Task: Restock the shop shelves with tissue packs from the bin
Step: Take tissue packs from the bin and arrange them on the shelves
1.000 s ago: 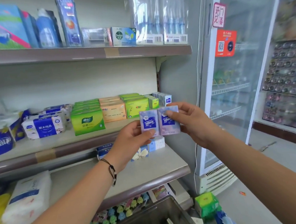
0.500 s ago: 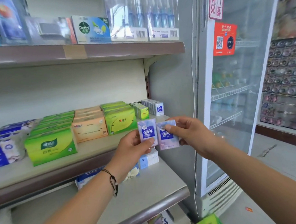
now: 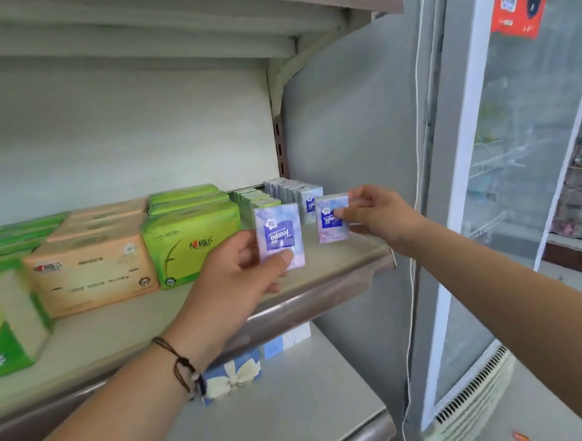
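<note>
My left hand (image 3: pixel 242 274) pinches a small pale purple and blue pocket tissue pack (image 3: pixel 278 233), held upright over the front of the middle shelf (image 3: pixel 336 262). My right hand (image 3: pixel 378 215) pinches a second matching pack (image 3: pixel 332 217) by its right edge, upright just in front of a row of similar blue pocket packs (image 3: pixel 295 194) at the shelf's right end. A row of small green pocket packs (image 3: pixel 252 200) stands to the left of that row. The bin is out of view.
Green tissue packs (image 3: pixel 190 236) and orange ones (image 3: pixel 95 266) fill the shelf's left part. The lower shelf (image 3: pixel 294 407) carries blue packs (image 3: pixel 234 377). A grey side panel (image 3: pixel 345 131) bounds the shelf on the right, with a glass-door fridge (image 3: pixel 518 172) beyond.
Both hands have moved up and forward over the middle shelf and apart from each other; the right pack now stands near the blue row. The view has closed in on the shelf.
</note>
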A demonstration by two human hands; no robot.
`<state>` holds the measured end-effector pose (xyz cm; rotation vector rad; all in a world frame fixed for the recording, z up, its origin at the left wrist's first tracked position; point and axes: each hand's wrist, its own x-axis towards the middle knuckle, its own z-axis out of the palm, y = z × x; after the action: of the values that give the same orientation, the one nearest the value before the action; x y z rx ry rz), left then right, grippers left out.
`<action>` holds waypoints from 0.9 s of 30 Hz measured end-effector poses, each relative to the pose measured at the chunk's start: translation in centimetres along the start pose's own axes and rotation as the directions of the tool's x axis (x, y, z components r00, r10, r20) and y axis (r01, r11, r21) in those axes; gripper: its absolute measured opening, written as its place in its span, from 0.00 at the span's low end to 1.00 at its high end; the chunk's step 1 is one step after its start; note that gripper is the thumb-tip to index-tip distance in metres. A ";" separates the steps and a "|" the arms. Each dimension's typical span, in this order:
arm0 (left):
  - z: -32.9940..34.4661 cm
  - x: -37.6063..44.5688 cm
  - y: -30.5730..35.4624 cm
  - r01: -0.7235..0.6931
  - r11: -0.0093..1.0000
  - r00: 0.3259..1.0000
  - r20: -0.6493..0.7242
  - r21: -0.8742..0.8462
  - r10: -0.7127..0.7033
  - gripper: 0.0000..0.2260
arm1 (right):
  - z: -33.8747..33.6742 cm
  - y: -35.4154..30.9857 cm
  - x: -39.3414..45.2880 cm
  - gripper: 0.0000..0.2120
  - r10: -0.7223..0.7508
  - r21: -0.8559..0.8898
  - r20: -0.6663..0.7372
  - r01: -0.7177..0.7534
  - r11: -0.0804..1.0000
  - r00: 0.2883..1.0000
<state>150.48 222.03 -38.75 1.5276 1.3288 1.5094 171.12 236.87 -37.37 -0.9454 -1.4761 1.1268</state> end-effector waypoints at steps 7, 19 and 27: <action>-1.9 2.1 -0.3 -0.005 0.993 0.999 -0.041 0.116 0.010 0.07 | -0.4 2.0 7.3 0.09 0.015 -0.059 0.077 -0.011 0.998 0.997; -1.7 2.4 -1.7 -0.007 0.992 0.999 -0.037 0.124 0.011 0.10 | 0.4 4.5 10.5 0.09 -0.037 -0.062 0.084 0.043 0.997 0.996; -1.9 2.6 -1.9 0.022 0.990 0.999 -0.027 0.140 -0.019 0.12 | 0.9 5.0 11.1 0.10 -0.055 -0.116 0.031 0.058 0.992 0.998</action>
<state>147.81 224.61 -39.27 1.5806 1.4886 1.4534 168.24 248.59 -39.42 -0.9648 -1.5960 1.0251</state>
